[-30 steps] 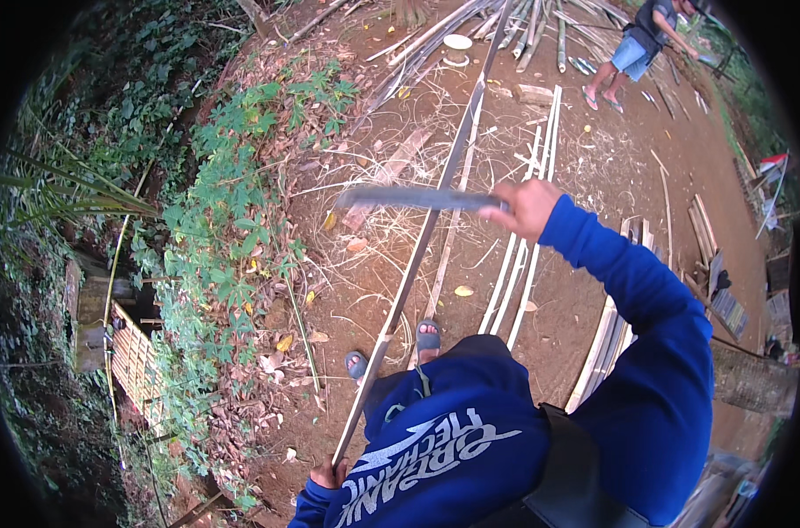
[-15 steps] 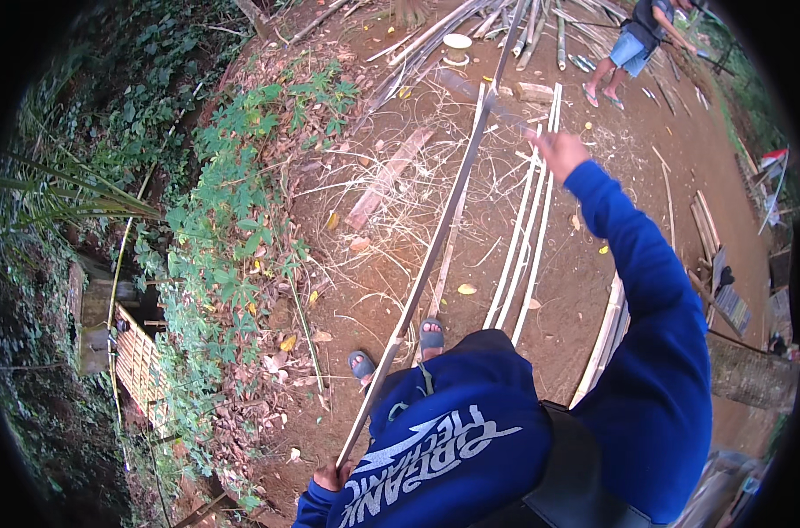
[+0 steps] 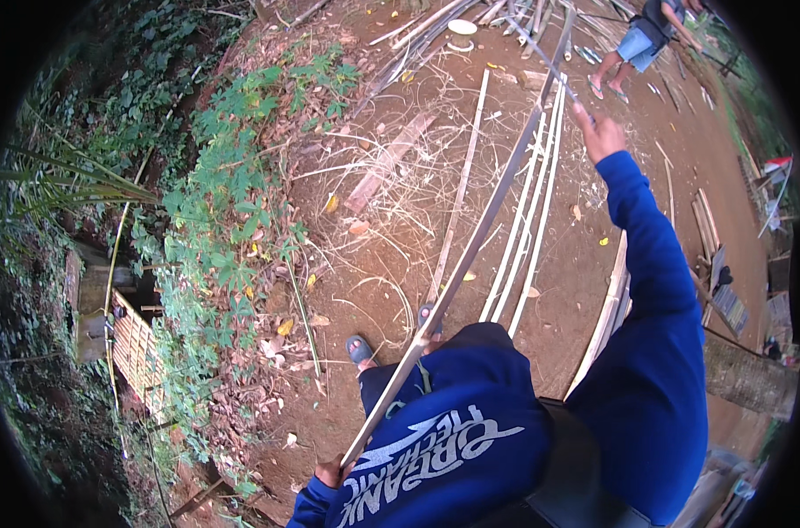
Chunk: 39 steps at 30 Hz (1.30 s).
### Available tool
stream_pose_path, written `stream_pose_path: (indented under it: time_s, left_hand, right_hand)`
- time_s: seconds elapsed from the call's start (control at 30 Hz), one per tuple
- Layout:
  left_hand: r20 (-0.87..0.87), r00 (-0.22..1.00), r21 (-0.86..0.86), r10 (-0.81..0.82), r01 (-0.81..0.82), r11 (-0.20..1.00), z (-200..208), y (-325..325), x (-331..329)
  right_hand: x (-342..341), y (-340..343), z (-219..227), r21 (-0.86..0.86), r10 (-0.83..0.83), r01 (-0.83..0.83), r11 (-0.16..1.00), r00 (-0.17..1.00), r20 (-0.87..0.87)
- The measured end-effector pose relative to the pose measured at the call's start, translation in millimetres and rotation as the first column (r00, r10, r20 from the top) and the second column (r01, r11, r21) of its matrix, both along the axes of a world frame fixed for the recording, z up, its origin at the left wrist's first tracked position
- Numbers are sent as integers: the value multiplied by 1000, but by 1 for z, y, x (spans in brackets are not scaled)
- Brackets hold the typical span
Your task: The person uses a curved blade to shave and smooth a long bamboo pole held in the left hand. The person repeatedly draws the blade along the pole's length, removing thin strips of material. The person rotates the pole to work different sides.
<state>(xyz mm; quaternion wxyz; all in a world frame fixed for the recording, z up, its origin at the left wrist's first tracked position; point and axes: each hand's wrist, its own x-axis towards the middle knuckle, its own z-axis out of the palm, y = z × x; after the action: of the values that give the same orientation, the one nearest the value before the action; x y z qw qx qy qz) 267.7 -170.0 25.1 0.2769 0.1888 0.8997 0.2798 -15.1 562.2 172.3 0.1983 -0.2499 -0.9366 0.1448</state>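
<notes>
My left hand (image 3: pixel 329 473), low by my left side, is closed round the near end of a long bamboo slat (image 3: pixel 499 204). From there the slat slants up and away to the right, past my feet. My right hand (image 3: pixel 601 138) is stretched out far ahead, its fingers wrapped round the handle of a long-bladed knife (image 3: pixel 551 65). The thin blade points up and left, crossing the slat near its far end in the picture; I cannot tell whether they touch. My palm and fingers hide most of the handle.
Several pale strips (image 3: pixel 528 220) lie on the dirt, near a wooden plank (image 3: pixel 391 163) and curly shavings. A pale round-topped stool (image 3: pixel 462 35) and a bamboo pile are farther off. A person (image 3: pixel 642 48) stands at the far right. Plants (image 3: pixel 233 194) border the left.
My right hand has moved right and slightly up with the knife, whose blade now points up and left. The slat's far part has swung right. My left hand keeps its grip.
</notes>
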Motion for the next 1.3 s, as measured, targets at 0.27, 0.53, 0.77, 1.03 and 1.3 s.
stream_pose_path:
  time_s: [0.27, 0.53, 0.77, 1.03, 1.3]
  left_hand:
    - [67, 998, -25, -8, 10, 1000, -115, -45, 24]
    - [56, 997, 135, 54, -61, 989, -74, 8, -2]
    - [-34, 997, 135, 75, -70, 988, 20, 49, -33]
    - [-89, 987, 40, 134, -130, 991, 38, 41, -23]
    - [-181, 971, 91, 159, -145, 985, 15, 27, -8]
  right_hand:
    - [91, -194, 3, -4, 522, -555, 832, 780, 344]
    - [79, -152, -7, 68, 528, -575, 815, 787, 320]
    - [57, -107, -17, 146, 384, -433, 890, 882, 272]
    - [43, -95, 3, 129, 522, -566, 814, 811, 263]
    - [39, -76, 22, 137, 601, -638, 758, 764, 235]
